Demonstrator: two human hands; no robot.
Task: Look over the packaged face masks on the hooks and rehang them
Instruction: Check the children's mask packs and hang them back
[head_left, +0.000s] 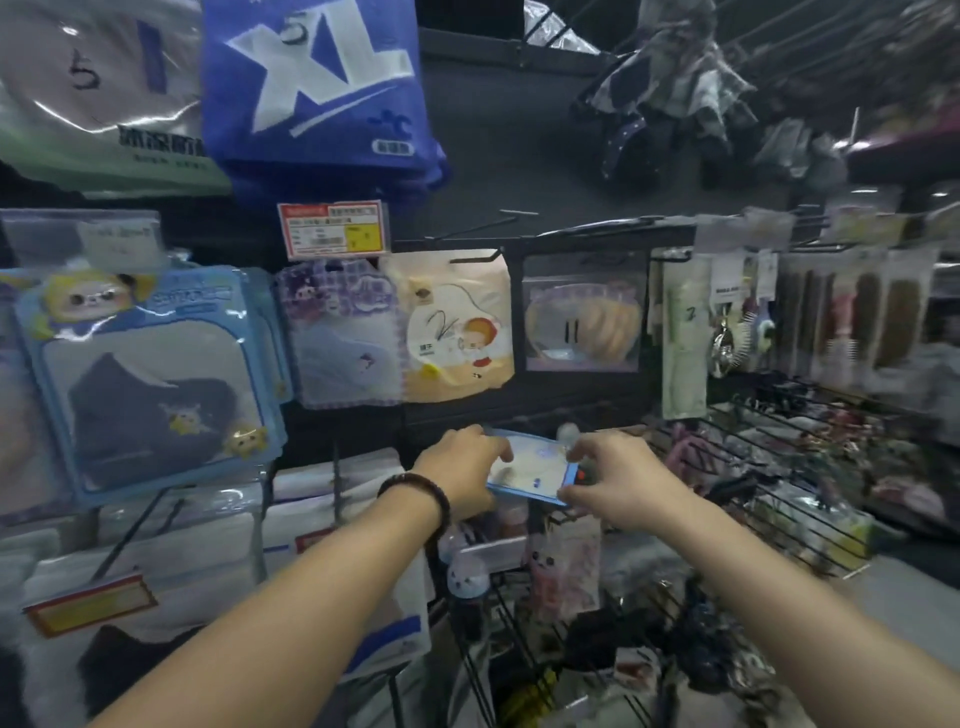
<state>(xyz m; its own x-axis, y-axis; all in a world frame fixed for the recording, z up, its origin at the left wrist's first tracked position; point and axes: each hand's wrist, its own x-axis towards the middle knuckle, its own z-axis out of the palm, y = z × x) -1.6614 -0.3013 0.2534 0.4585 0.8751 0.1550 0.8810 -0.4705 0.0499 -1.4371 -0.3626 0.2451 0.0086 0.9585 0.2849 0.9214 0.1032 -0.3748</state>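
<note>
We hold a blue-edged mask packet between us, lying nearly flat, low in front of the dark display panel. Our left hand grips its left end, fingers curled over the top face. Our right hand pinches the right end, fingertips on the upper edge. The packet's near long edge is free between the two hands, and so is the far one.

The packet is glossy plastic film with a pale printed middle and rounded corners.

Straight above our fingers there is open dark panel. Higher still hang a cream packet with a cartoon child on a black hook, a purple checked packet overlapping its left side, and a clear packet holding a peach mask. A red-framed price tag sits above the purple one. Left of our left fingers hangs a large blue packet with a dark mask. Under our wrists, white packs stand close. Just right of our right fingers, a black wire basket of small goods crowds in. A beaded bracelet rings the left wrist.
</note>
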